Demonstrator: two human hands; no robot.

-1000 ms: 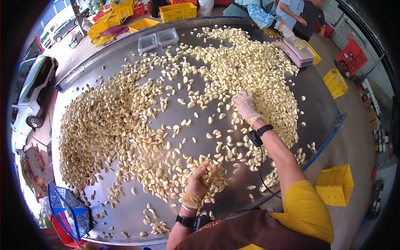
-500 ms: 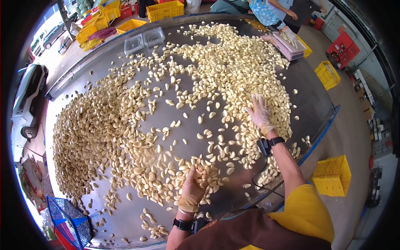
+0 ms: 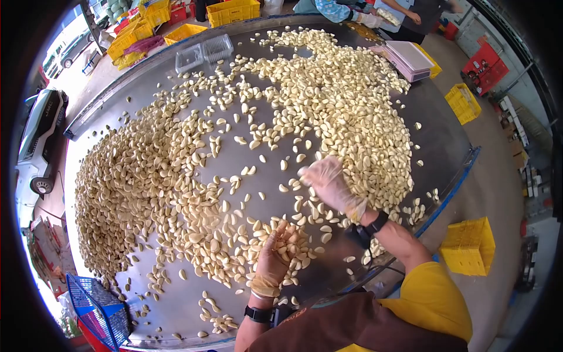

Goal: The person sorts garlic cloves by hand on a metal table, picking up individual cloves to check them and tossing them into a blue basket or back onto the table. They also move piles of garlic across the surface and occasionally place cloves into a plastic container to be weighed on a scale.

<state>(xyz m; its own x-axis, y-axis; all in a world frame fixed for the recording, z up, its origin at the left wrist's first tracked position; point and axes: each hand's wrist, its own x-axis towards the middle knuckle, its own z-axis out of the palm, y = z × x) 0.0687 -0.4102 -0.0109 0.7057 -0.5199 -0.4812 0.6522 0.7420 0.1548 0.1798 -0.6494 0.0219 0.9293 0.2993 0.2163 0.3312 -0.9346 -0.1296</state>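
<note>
Pale garlic cloves lie spread over a dark metal table, with a browner heap at the left. My left hand, in a thin clear glove, is at the near edge, its fingers curled around several cloves. Over the left side of the pale pile, my right hand, also gloved, hangs with fingers bent together and slightly blurred. Whether anything is inside its fingers is hidden.
Clear plastic boxes and a pink-rimmed scale stand along the far side. A blue basket is at the near left, a yellow crate at the right. Co-workers' gloved hand and bare hand show beyond.
My right hand has moved left and nearer from the pale pile, and its spread fingers have closed. My left hand stays nearly in place. A co-worker's gloved hand has left the scale, moving left.
</note>
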